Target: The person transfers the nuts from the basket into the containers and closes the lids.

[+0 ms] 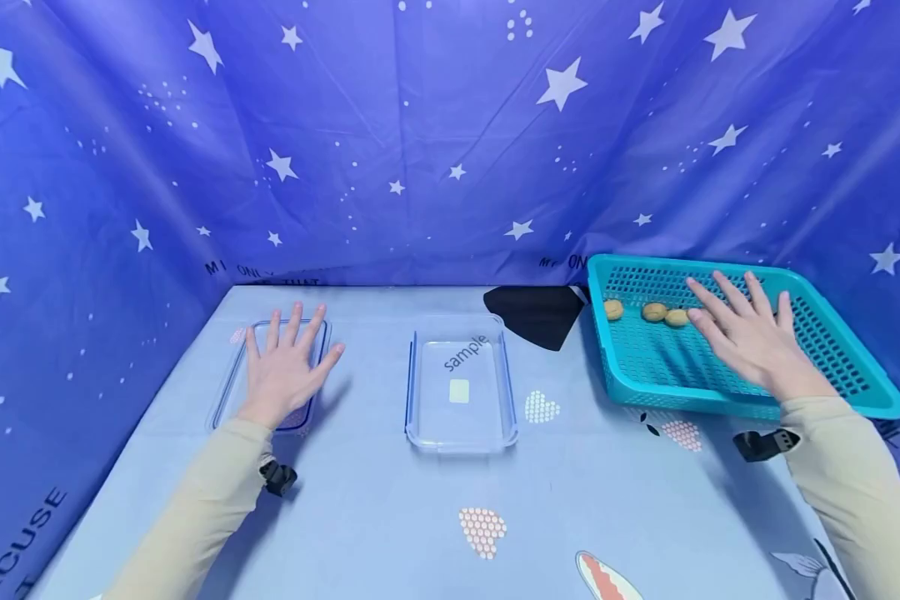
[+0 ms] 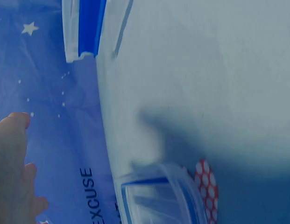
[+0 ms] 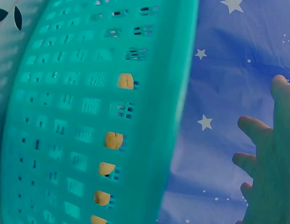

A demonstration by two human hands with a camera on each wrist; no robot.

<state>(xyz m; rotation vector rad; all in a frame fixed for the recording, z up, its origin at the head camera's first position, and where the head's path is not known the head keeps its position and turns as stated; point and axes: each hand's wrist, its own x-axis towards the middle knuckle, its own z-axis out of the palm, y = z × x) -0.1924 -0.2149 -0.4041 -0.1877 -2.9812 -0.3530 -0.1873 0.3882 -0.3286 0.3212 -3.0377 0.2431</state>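
The person wears long, close-fitting beige sleeves that reach to both wrists. A small black strap mount sits under the left sleeve [image 1: 195, 508] near the cuff, and a similar black clip under the right sleeve [image 1: 847, 475]. Both hands are bare, without rings or gloves.

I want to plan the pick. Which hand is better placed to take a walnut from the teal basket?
Probably the right hand: it hovers open inside the teal basket, fingers beside the walnuts. The left hand lies over a far clear container.
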